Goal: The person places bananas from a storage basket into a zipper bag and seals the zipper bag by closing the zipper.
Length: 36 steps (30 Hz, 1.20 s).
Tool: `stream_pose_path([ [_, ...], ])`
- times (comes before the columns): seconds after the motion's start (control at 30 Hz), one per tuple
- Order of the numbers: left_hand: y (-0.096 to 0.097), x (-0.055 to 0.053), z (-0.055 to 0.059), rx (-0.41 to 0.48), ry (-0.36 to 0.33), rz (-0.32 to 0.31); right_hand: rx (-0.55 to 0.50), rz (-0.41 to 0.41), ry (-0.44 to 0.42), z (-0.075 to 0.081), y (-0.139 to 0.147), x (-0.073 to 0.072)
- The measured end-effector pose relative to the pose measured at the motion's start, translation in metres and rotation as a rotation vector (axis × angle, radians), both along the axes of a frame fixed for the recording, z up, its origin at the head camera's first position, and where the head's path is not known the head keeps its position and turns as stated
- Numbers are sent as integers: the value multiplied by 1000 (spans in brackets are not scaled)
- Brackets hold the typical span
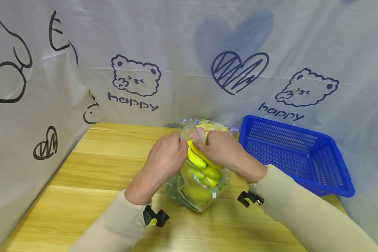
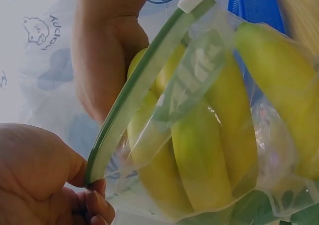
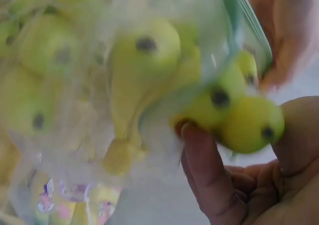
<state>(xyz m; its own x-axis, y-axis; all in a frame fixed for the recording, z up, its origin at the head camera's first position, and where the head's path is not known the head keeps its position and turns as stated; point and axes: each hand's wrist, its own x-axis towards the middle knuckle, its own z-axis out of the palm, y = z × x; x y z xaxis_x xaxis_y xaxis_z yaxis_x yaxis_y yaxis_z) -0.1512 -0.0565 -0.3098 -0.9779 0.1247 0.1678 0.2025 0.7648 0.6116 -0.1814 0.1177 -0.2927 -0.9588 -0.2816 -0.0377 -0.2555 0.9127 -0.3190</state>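
Note:
A clear zip bag (image 1: 190, 203) with a green edge stands on the table, holding several yellow bananas (image 1: 204, 173). My left hand (image 1: 165, 154) pinches one end of the bag's green zip strip (image 2: 127, 93) between thumb and fingers. A white slider (image 2: 191, 0) sits at the strip's far end. At the bag's mouth, my right hand (image 1: 223, 148) grips a bunch of bananas (image 3: 249, 125) between thumb and fingers. Their dark-tipped ends stick out past the bag's edge in the right wrist view. More bananas (image 3: 45, 50) show through the plastic, blurred.
Right of the bag stands a blue plastic basket (image 1: 343, 175) with perforated walls. Behind the hands lies a printed bag (image 1: 212, 124) with a purple edge. A white cloth (image 1: 182, 52) with drawings hangs behind and to the left of the wooden table (image 1: 91, 196).

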Motion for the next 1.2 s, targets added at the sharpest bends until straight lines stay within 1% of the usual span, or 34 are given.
stream_pose_path([
  [0.1,-1,0,0,13,-18,-11,-47,-11,-106,4,9,-7],
  [0.17,-1,0,1,16,-28,-19,-70,-4,-153,4,12,-12],
  [0.23,-1,1,1,14,-30,-23,-86,-2,-179,3,14,-16],
  [0.27,-1,1,2,11,-29,-24,-86,-2,-179,2,15,-18],
  [0.37,0,1,2,11,-37,-24,-56,-24,-147,1,14,-23],
  [0.5,0,2,3,6,-28,-24,17,-70,-71,2,10,-27],
  [0.6,-1,3,2,-5,-10,-9,76,-67,-25,7,11,-27],
  [0.67,-2,3,2,-22,0,9,100,-53,23,13,15,-26],
  [0.73,-4,3,2,-33,1,19,93,-40,84,22,20,-26],
  [0.83,-4,3,3,-33,-5,21,47,-34,167,33,25,-24],
  [0.9,-4,3,4,-14,-11,15,17,-32,180,36,26,-21],
  [0.97,-4,3,5,4,-17,9,19,-40,146,37,27,-14],
  [1.03,-4,3,6,11,-22,11,52,-38,87,36,29,-5],
  [1.13,-8,2,6,13,-35,18,100,-3,-22,35,32,8],
  [1.17,-9,2,6,12,-36,18,100,11,-43,35,32,11],
  [1.2,-11,2,6,17,-38,18,87,23,-45,35,32,13],
])
